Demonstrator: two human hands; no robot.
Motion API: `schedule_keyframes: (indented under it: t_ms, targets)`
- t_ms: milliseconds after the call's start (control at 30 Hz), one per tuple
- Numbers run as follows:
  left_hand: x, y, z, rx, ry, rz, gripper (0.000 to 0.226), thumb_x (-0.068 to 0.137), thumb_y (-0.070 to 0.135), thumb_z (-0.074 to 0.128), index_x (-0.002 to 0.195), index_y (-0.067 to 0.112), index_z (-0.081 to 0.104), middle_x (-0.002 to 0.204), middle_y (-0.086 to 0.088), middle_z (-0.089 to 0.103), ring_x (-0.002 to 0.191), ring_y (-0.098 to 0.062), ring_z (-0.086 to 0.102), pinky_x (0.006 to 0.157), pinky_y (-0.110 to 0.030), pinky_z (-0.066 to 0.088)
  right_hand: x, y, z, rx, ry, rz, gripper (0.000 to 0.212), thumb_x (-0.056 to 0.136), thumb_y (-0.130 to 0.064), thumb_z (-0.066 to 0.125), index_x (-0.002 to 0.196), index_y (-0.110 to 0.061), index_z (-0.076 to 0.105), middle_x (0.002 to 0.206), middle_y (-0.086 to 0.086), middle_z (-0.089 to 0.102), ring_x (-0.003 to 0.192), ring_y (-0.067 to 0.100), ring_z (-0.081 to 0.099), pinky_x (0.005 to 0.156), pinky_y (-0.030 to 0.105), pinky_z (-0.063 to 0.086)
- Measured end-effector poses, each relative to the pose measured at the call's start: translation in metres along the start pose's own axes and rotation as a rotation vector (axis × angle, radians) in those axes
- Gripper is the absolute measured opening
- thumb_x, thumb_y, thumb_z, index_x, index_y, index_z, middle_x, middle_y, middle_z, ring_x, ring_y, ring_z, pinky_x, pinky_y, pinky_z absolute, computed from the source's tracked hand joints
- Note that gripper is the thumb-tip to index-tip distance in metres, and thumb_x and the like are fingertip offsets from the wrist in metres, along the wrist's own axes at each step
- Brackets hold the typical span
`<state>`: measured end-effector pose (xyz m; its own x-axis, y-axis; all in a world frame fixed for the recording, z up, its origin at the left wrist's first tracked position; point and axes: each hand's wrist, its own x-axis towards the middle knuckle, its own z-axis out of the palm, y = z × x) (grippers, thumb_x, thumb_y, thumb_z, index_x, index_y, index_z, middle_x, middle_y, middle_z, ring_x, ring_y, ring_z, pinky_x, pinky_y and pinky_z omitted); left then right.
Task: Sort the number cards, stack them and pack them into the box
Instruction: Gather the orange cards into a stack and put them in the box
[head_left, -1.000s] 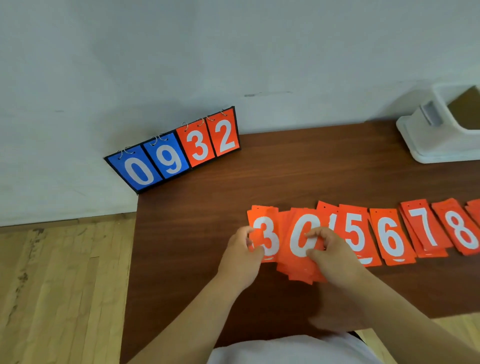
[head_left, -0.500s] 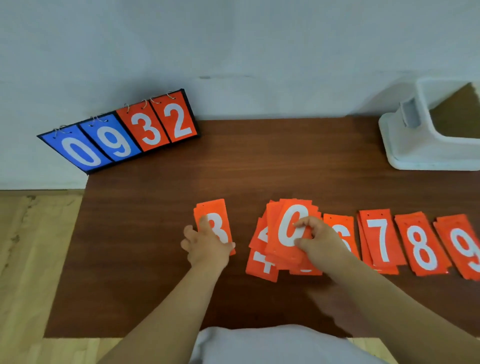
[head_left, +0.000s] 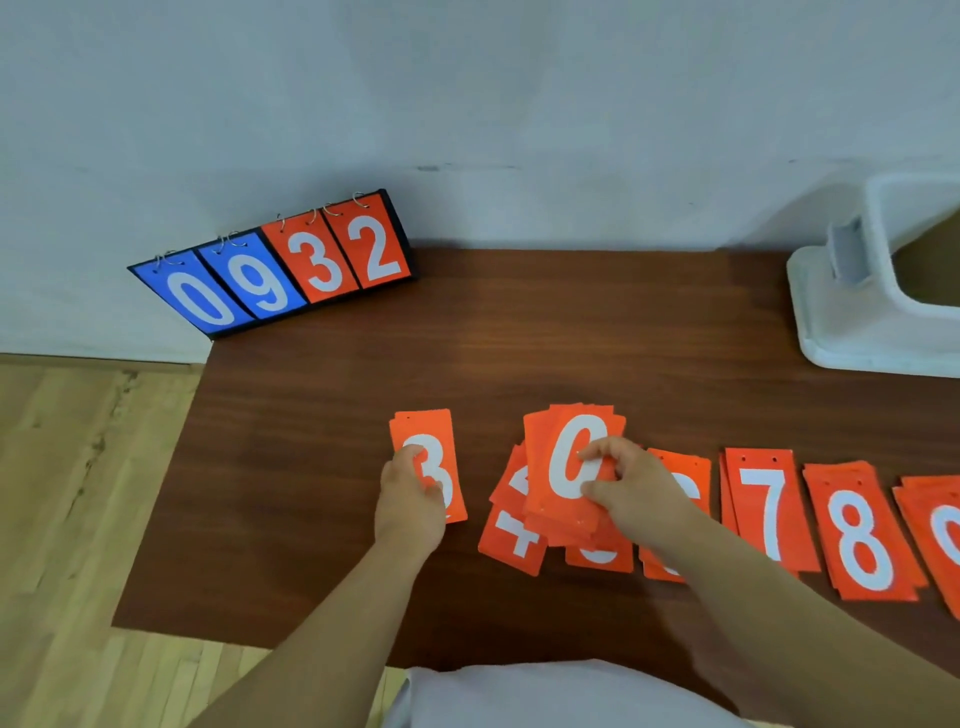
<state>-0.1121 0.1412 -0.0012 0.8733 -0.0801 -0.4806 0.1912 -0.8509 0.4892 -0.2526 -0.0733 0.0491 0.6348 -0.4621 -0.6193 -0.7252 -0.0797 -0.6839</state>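
Observation:
Orange number cards lie in a row along the near part of the brown table (head_left: 519, 338). My left hand (head_left: 410, 499) grips the lower left of the 3 card (head_left: 436, 441), set apart at the left. My right hand (head_left: 634, 488) holds a small stack topped by a 0 card (head_left: 571, 457) above the 4 card (head_left: 514, 540) and two cards it partly hides. Further right lie the 7 pile (head_left: 763, 509), the 8 pile (head_left: 862, 540) and a pile cut off by the frame edge (head_left: 940, 530). The white box (head_left: 852, 322) stands at the back right.
A flip scoreboard (head_left: 280, 270) reading 0 9 3 2 leans against the wall at the table's back left corner. Wooden floor (head_left: 78, 493) lies left of the table. The table's left edge is close to my left hand.
My left hand has drawn the 3 card leftward, away from the stack. My right hand has kept the 0 stack over the 4 and 5 cards. The camera view shifted right.

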Motion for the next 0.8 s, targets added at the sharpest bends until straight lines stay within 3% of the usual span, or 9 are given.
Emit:
schedule_keyframes:
  t_ms: [133, 267, 400, 433, 500, 567, 633, 733, 800]
  targets:
    - [-0.01, 0.004, -0.016, -0.087, -0.027, 0.094, 0.042, 0.102, 0.015, 0.055, 0.14, 0.031, 0.049, 0.155, 0.0, 0.041, 0.136, -0.026, 0.049, 0.088, -0.028, 0.051, -0.008, -0.01, 0.003, 0.027, 0.023, -0.014, 0.029, 0.092, -0.012, 0.071, 0.106, -0.037, 0.062, 0.124, -0.008, 0.056, 0.113, 0.019, 0.059, 0.095, 0.041, 0.057]
    - [-0.027, 0.016, -0.035, -0.259, -0.152, 0.104, 0.041, 0.1, 0.01, 0.055, 0.131, 0.036, 0.054, 0.146, 0.005, 0.047, 0.133, -0.022, 0.049, 0.094, -0.03, 0.048, -0.023, -0.032, 0.012, 0.146, 0.001, -0.02, 0.029, 0.093, -0.011, 0.07, 0.107, -0.036, 0.065, 0.12, -0.003, 0.065, 0.104, 0.019, 0.067, 0.089, 0.042, 0.061]
    - [-0.04, 0.022, -0.049, -0.441, -0.238, 0.165, 0.039, 0.098, 0.006, 0.052, 0.115, 0.041, 0.059, 0.132, -0.001, 0.061, 0.117, -0.024, 0.062, 0.076, -0.022, 0.054, -0.041, -0.062, 0.019, 0.902, -0.211, 0.02, 0.031, 0.094, 0.006, 0.058, 0.116, -0.015, 0.065, 0.116, 0.013, 0.073, 0.101, 0.029, 0.073, 0.087, 0.048, 0.061]
    - [-0.043, 0.023, -0.053, -0.479, -0.252, 0.186, 0.038, 0.1, 0.007, 0.052, 0.115, 0.041, 0.058, 0.127, -0.001, 0.063, 0.114, -0.022, 0.064, 0.072, -0.019, 0.054, -0.045, -0.068, 0.019, 0.994, -0.246, 0.01, 0.031, 0.094, 0.006, 0.057, 0.117, -0.013, 0.065, 0.114, 0.014, 0.074, 0.102, 0.03, 0.072, 0.085, 0.046, 0.062]
    - [-0.048, 0.026, -0.063, -0.569, -0.276, 0.214, 0.035, 0.102, 0.011, 0.053, 0.116, 0.043, 0.058, 0.116, 0.007, 0.067, 0.103, -0.012, 0.068, 0.075, -0.023, 0.058, -0.049, -0.072, 0.026, 0.926, -0.221, -0.032, 0.03, 0.093, 0.008, 0.058, 0.113, -0.013, 0.066, 0.107, 0.014, 0.074, 0.092, 0.025, 0.073, 0.076, 0.039, 0.063]
    - [-0.051, 0.027, -0.072, -0.584, -0.259, 0.288, 0.032, 0.104, 0.015, 0.051, 0.12, 0.042, 0.059, 0.108, 0.014, 0.067, 0.094, -0.002, 0.066, 0.083, -0.027, 0.056, -0.048, -0.068, 0.039, 0.494, -0.054, -0.073, 0.032, 0.09, 0.007, 0.065, 0.106, -0.02, 0.068, 0.1, 0.014, 0.072, 0.079, 0.021, 0.07, 0.074, 0.037, 0.06]
    - [-0.053, 0.025, -0.078, -0.59, -0.255, 0.355, 0.028, 0.103, 0.018, 0.05, 0.119, 0.038, 0.062, 0.107, 0.016, 0.065, 0.096, 0.0, 0.062, 0.087, -0.024, 0.051, -0.05, -0.065, 0.054, 0.277, -0.007, -0.052, 0.032, 0.088, 0.003, 0.07, 0.104, -0.024, 0.069, 0.104, 0.016, 0.072, 0.079, 0.021, 0.065, 0.076, 0.041, 0.057]
    - [-0.055, 0.017, -0.079, -0.614, -0.342, 0.384, 0.02, 0.093, 0.03, 0.056, 0.111, 0.033, 0.063, 0.096, 0.021, 0.065, 0.087, 0.0, 0.059, 0.08, -0.023, 0.048, -0.06, -0.066, 0.077, 0.432, -0.064, 0.013, 0.031, 0.09, 0.005, 0.066, 0.109, -0.02, 0.068, 0.101, 0.01, 0.069, 0.062, 0.01, 0.06, 0.048, 0.022, 0.047]
    - [-0.054, 0.012, -0.079, -0.569, -0.409, 0.412, 0.028, 0.085, 0.03, 0.055, 0.111, 0.032, 0.062, 0.099, 0.014, 0.065, 0.085, -0.004, 0.059, 0.078, -0.029, 0.05, -0.065, -0.067, 0.086, 0.44, -0.027, 0.007, 0.033, 0.09, 0.005, 0.066, 0.111, -0.02, 0.068, 0.104, 0.007, 0.069, 0.065, 0.01, 0.06, 0.049, 0.016, 0.045]
